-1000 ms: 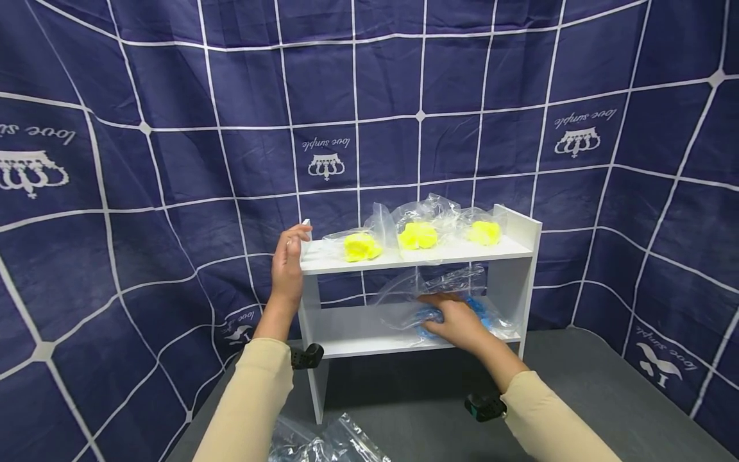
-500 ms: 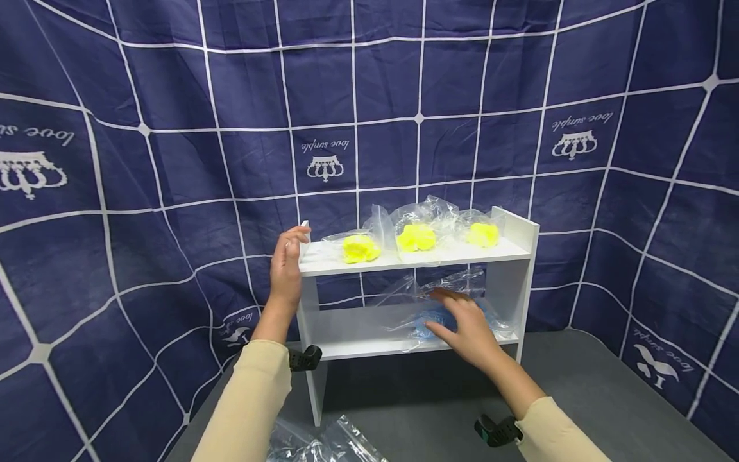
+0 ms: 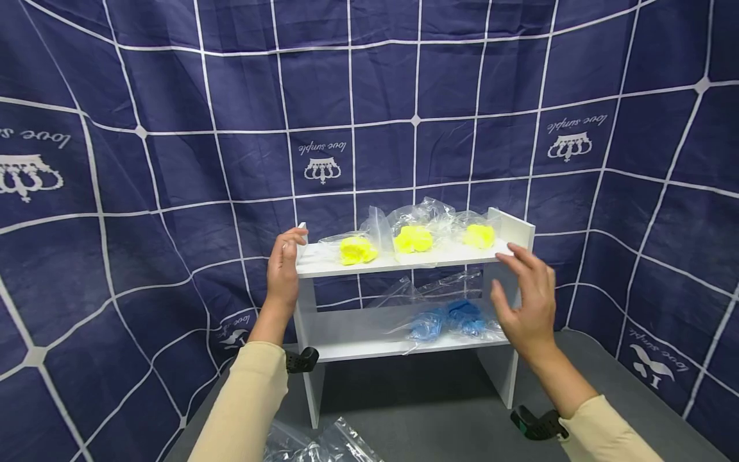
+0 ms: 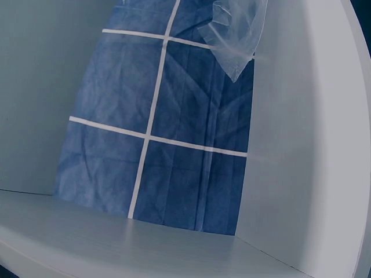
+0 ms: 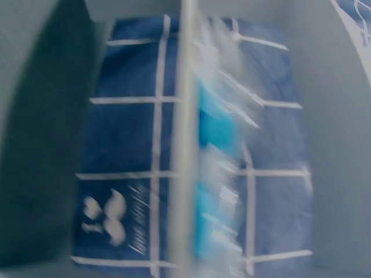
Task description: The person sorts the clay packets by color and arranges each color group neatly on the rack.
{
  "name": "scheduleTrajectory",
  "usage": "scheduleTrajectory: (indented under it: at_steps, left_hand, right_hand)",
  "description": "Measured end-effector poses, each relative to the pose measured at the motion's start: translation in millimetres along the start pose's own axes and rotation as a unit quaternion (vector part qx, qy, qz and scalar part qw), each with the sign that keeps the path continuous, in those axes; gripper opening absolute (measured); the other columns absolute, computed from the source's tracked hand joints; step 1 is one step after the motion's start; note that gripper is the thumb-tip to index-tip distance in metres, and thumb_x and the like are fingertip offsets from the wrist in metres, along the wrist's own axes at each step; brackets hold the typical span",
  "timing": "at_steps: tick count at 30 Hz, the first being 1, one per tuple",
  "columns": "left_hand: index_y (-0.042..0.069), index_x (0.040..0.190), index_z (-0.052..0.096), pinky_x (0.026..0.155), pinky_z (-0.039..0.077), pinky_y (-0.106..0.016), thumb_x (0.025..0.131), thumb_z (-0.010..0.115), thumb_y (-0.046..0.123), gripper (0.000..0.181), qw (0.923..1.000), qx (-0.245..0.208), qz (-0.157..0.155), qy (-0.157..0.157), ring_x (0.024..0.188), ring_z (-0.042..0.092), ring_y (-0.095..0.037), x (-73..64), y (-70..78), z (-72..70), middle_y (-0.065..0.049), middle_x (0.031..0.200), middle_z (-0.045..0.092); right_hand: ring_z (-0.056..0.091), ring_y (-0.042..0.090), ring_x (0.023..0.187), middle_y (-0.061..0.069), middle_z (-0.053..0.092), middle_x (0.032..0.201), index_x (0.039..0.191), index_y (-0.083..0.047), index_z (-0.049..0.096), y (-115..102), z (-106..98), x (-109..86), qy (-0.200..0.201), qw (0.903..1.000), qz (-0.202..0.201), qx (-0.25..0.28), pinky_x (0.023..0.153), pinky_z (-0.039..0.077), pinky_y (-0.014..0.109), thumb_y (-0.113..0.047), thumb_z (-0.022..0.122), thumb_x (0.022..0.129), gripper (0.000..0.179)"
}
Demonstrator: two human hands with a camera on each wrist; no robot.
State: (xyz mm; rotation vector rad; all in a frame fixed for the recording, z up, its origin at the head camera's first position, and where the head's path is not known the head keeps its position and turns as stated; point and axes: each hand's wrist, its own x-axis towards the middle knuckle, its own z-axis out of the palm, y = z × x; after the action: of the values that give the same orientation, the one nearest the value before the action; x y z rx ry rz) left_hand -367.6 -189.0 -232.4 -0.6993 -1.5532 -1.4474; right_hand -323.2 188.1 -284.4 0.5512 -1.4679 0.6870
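A white two-tier shelf (image 3: 369, 346) stands on a dark grey surface. My left hand (image 3: 283, 269) grips the top of its left side panel, fingers bent over the edge. Raised in front of the right side panel, my right hand (image 3: 528, 301) holds nothing, its fingers spread and loosely bent. On the upper board, clear plastic bags with bright yellow lumps (image 3: 414, 239) lie in a row. Blue lumps in clear bags (image 3: 427, 326) rest on the lower board, towards its right. In the right wrist view the blue bagged lumps (image 5: 217, 127) look blurred.
More clear plastic bags (image 3: 323, 443) lie on the grey surface (image 3: 416, 423) at the front left. A dark blue curtain (image 3: 381, 83) with white grid lines hangs behind and on both sides. The left wrist view shows a bag corner (image 4: 235, 46) inside the shelf.
My right hand has let go of the blue bagged lumps on the lower board and moved right and up towards the right panel. My left hand stays at the left panel.
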Motion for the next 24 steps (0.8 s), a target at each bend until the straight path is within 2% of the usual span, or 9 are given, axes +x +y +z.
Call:
scheduleTrajectory:
  at_steps: [3, 6, 9, 10, 12, 14, 16, 19, 24]
  left_hand:
    - [-0.019, 0.096, 0.046, 0.113, 0.027, -0.028, 0.096, 0.032, 0.006, 0.028, 1.0, -0.008, 0.0, -0.002, 0.128, 0.047, -0.032, -2.5, 13.6, 2.2, -0.024, 0.117, 0.057]
    - [-0.02, 0.096, 0.044, 0.11, 0.028, -0.025, 0.096, 0.031, 0.005, 0.029, 0.9999, -0.015, 0.001, -0.002, 0.126, 0.042, -0.044, -3.4, 21.5, 3.8, -0.038, 0.12, 0.049]
    - [-0.02, 0.097, 0.043, 0.11, 0.028, -0.023, 0.097, 0.031, 0.006, 0.029, 0.9999, -0.015, -0.003, -0.005, 0.126, 0.041, -0.045, -3.0, 22.7, 3.5, -0.039, 0.121, 0.048]
    - [-0.02, 0.097, 0.043, 0.109, 0.028, -0.023, 0.097, 0.031, 0.006, 0.03, 0.9999, -0.013, -0.003, -0.006, 0.126, 0.041, -0.044, -2.9, 22.7, 3.3, -0.039, 0.122, 0.048]
    - [-0.021, 0.097, 0.043, 0.109, 0.028, -0.022, 0.097, 0.03, 0.006, 0.029, 0.9999, -0.014, -0.001, -0.005, 0.125, 0.042, -0.044, -3.1, 22.5, 3.2, -0.039, 0.121, 0.049]
    - [-0.02, 0.098, 0.043, 0.109, 0.028, -0.022, 0.097, 0.031, 0.006, 0.029, 0.9999, -0.014, 0.001, -0.006, 0.125, 0.042, -0.042, -3.0, 21.6, 3.0, -0.038, 0.122, 0.049]
    - [-0.02, 0.098, 0.044, 0.109, 0.029, -0.022, 0.097, 0.031, 0.006, 0.03, 0.9999, -0.014, 0.002, -0.006, 0.125, 0.043, -0.04, -3.0, 21.3, 3.3, -0.038, 0.122, 0.049]
    - [-0.02, 0.099, 0.044, 0.109, 0.028, -0.022, 0.097, 0.031, 0.007, 0.03, 0.9999, -0.014, -0.001, -0.008, 0.126, 0.043, -0.039, -2.3, 21.3, 3.4, -0.038, 0.123, 0.049]
    - [-0.02, 0.101, 0.044, 0.108, 0.028, -0.02, 0.098, 0.03, 0.008, 0.032, 0.9999, -0.007, -0.008, -0.008, 0.128, 0.041, -0.042, -3.1, 21.8, 2.6, -0.037, 0.126, 0.049]
  right_hand:
    - [0.043, 0.038, 0.123, 0.016, 0.049, 0.14, 0.127, -0.006, 0.058, 15.8, -7.6, 26.1, -0.004, 0.9988, 0.043, -0.025, 0.104, 0.029, 0.034, -0.02, 0.062, 0.078, 0.051]
    - [0.039, 0.033, 0.13, 0.012, 0.044, 0.144, 0.136, -0.011, 0.05, 32.9, -13.1, 50.0, -0.046, 0.9913, 0.122, -0.019, 0.105, 0.029, 0.038, -0.017, 0.063, 0.081, 0.057]
    - [0.044, 0.026, 0.128, 0.011, 0.043, 0.145, 0.141, -0.018, 0.044, 47.9, -15.8, 64.9, -0.113, 0.9677, 0.224, 0.024, 0.101, 0.034, 0.031, -0.021, 0.062, 0.088, 0.056]
    - [0.047, 0.021, 0.124, 0.011, 0.042, 0.145, 0.142, -0.019, 0.043, 51.9, -16.5, 67.7, -0.143, 0.9561, 0.253, 0.038, 0.097, 0.036, 0.026, -0.024, 0.06, 0.091, 0.054]
    - [0.046, 0.018, 0.128, 0.007, 0.04, 0.15, 0.141, -0.022, 0.044, 58.7, -17.4, 69.5, -0.2, 0.9309, 0.299, 0.063, 0.097, 0.037, 0.024, -0.031, 0.056, 0.095, 0.049]
    - [0.046, 0.009, 0.126, 0.003, 0.039, 0.152, 0.139, -0.019, 0.046, 63.4, -17.0, 66.8, -0.228, 0.9163, 0.316, 0.093, 0.094, 0.038, 0.02, -0.034, 0.053, 0.097, 0.045]
    - [0.042, 0.001, 0.127, -0.003, 0.038, 0.154, 0.136, -0.016, 0.048, 66.4, -16.3, 62.8, -0.233, 0.9099, 0.322, 0.118, 0.094, 0.036, 0.015, -0.033, 0.051, 0.098, 0.041]
    - [0.041, -0.005, 0.124, -0.006, 0.04, 0.153, 0.132, -0.012, 0.049, 69.1, -14.4, 58.9, -0.213, 0.9117, 0.319, 0.148, 0.089, 0.034, 0.01, -0.029, 0.05, 0.099, 0.037]
    - [0.041, -0.003, 0.127, -0.004, 0.04, 0.153, 0.13, -0.011, 0.049, 73.3, -12.8, 59.6, -0.214, 0.9095, 0.318, 0.161, 0.088, 0.035, 0.009, -0.025, 0.051, 0.099, 0.035]
